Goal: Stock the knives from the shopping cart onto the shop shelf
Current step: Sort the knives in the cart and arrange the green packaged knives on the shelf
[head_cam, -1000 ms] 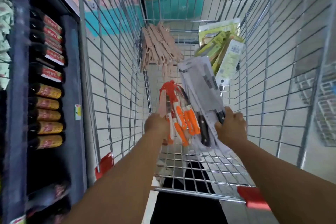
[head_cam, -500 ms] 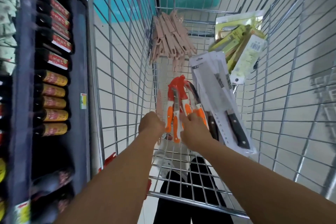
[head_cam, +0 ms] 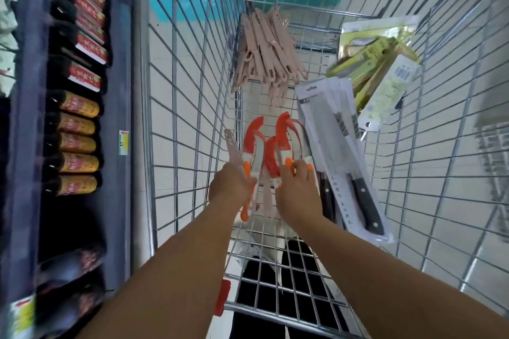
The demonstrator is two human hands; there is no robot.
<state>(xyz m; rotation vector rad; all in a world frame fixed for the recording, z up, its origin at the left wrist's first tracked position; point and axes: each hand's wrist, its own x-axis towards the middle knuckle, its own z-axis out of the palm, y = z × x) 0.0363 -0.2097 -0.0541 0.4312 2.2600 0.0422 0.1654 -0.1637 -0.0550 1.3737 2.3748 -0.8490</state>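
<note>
Shopping cart [head_cam: 192,107]: holds every knife; shop shelf [head_cam: 80,107] of bottles stands to its left.
Packaged black-handled knives [head_cam: 341,162]: let go by the right hand a second ago, now lying against the cart's right side.
Orange knives [head_cam: 271,146]: in the cart's middle.
Left hand [head_cam: 231,186]: still curled round orange handles.
Right hand [head_cam: 298,191]: now on the orange knives, fingers curled; grip partly hidden.

Before you stands the wire shopping cart [head_cam: 192,118]. On its mesh floor, from your near left to far right, lie orange-handled knives [head_cam: 254,151], grey carded black-handled knives [head_cam: 341,151], beige knives [head_cam: 264,52] heaped at the far end, and green packaged items [head_cam: 380,71] against the right wall.
</note>
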